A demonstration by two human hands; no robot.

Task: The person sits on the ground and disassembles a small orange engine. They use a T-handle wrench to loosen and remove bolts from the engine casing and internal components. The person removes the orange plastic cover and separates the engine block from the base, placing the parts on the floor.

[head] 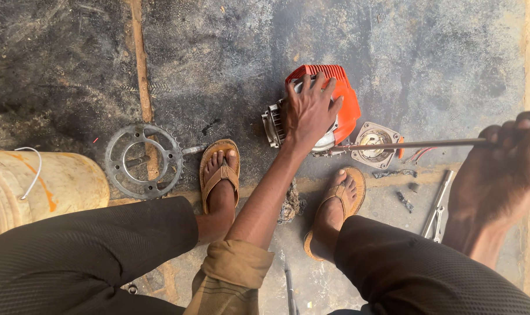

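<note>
Dark-trousered knees [90,256] fill the bottom of the frame, sandalled feet [219,172] just beyond them. At far left lies a yellowish bucket [49,184], then a toothed sprocket [144,161] on the oily floor [218,58]. At centre the left hand [309,111] presses flat, fingers spread, on a small engine [329,111] with an orange cover. At right the right hand [504,169] is closed round a long metal rod [416,144] reaching the engine.

Left hand [307,111] spread flat on small engine with orange cover [329,105]; right hand [501,169] gripping long metal rod [411,145] reaching the engine. Sprocket [143,160], yellow bucket [37,186], pliers [439,207] on oily floor [218,58], 2 sandalled feet below.
</note>
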